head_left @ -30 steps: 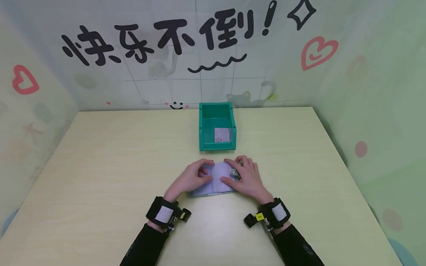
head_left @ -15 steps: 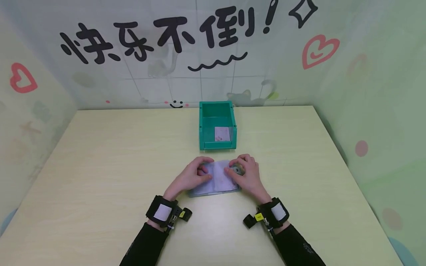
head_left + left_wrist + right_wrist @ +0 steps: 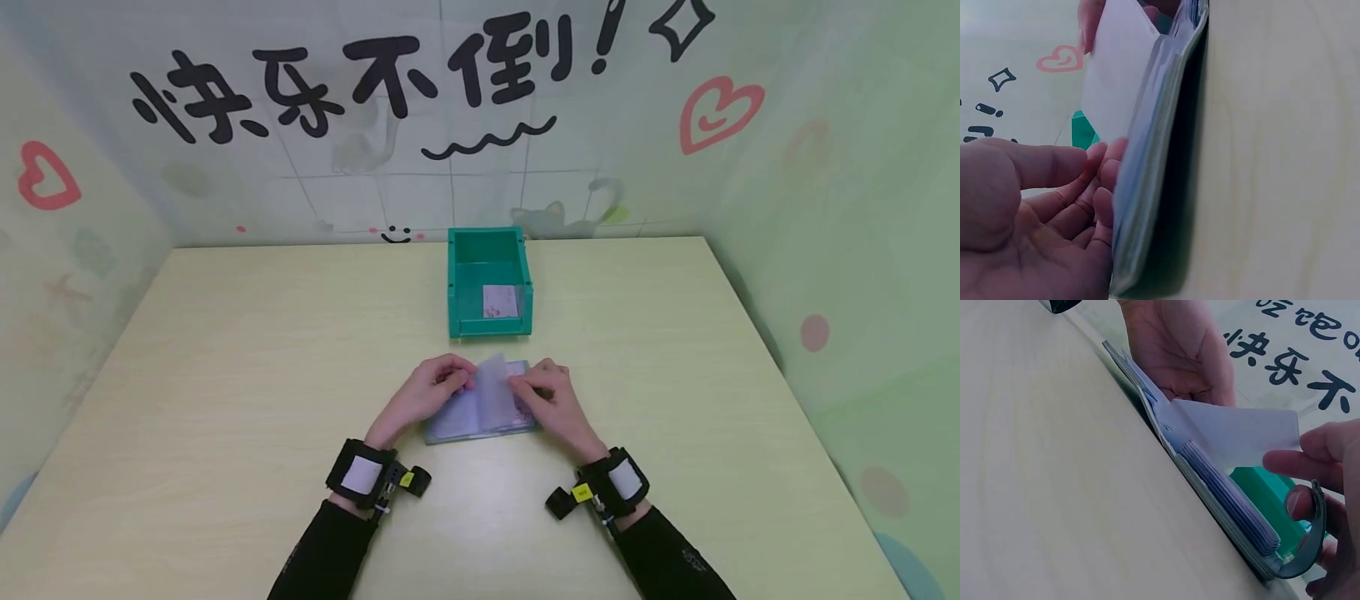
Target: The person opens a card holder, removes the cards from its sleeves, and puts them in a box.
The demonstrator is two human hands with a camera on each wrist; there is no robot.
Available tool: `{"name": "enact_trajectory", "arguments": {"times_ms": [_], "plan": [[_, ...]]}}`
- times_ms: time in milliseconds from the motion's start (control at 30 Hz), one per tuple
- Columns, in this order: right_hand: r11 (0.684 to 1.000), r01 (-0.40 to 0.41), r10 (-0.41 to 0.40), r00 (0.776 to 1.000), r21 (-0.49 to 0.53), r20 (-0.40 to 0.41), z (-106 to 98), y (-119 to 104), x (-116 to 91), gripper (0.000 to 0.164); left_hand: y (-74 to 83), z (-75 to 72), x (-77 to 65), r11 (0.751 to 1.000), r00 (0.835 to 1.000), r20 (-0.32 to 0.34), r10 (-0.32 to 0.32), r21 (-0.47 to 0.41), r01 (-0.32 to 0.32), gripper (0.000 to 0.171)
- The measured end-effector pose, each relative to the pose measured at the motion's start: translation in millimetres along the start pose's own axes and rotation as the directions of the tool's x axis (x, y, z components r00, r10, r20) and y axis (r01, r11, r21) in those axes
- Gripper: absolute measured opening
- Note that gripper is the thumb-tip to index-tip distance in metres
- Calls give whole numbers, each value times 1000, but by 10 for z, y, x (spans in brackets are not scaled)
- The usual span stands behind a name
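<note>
A small notebook [image 3: 455, 422] with pale lavender pages lies spread on the table in the head view. One page [image 3: 1241, 434] stands raised from the thick right-hand stack [image 3: 1235, 500]. My right hand [image 3: 557, 408] pinches that page's outer edge between thumb and forefinger. A dark curved strap [image 3: 1311, 550] sticks up from the right cover, by the right hand's other fingers. On the other side, my left hand [image 3: 429, 390] rests at the left page with its fingers loosely bent. The left wrist view shows its fingertips against the page side, gripping nothing.
Behind the notebook stands a green plastic bin [image 3: 491, 328] with a small pinkish card [image 3: 500, 302] in it. Pale wood tabletop [image 3: 285, 350] spreads to both sides. Printed wall panels [image 3: 480, 196] close off the back and sides.
The right hand has gone from lying over the right page to pinching a page, which now stands lifted towards the left. The left hand has shifted slightly left.
</note>
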State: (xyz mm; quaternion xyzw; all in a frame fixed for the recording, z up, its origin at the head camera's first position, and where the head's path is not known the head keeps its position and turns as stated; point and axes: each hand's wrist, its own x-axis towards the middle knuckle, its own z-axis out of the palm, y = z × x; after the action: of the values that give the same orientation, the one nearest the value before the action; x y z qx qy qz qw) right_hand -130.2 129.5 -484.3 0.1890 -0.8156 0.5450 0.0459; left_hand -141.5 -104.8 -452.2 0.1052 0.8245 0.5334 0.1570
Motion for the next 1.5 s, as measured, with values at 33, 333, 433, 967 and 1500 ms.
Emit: {"name": "enact_trajectory", "arguments": {"times_ms": [33,333,433,967,1500], "plan": [[1000,28,-28,999,8,19,-3,-47,-1,19,-6,-3,1,1000,1000,-1,1,-2,-1,23],[967,241,-229,964,-85,133,36,19,-12,17,-12,-27,1,999,1000,-1,-11,-43,11,31],[956,258,-234,957,-136,170,55,7,-22,21,-5,-27,2,998,1000,-7,-21,-57,21,34],[878,311,-224,939,-364,263,114,-30,-39,27,18,-33,-20,996,993,-91,-70,45,74,42],[896,9,79,981,-443,179,-113,24,14,61,1,-159,-82,980,968,-217,-126,127,156,29]]}}
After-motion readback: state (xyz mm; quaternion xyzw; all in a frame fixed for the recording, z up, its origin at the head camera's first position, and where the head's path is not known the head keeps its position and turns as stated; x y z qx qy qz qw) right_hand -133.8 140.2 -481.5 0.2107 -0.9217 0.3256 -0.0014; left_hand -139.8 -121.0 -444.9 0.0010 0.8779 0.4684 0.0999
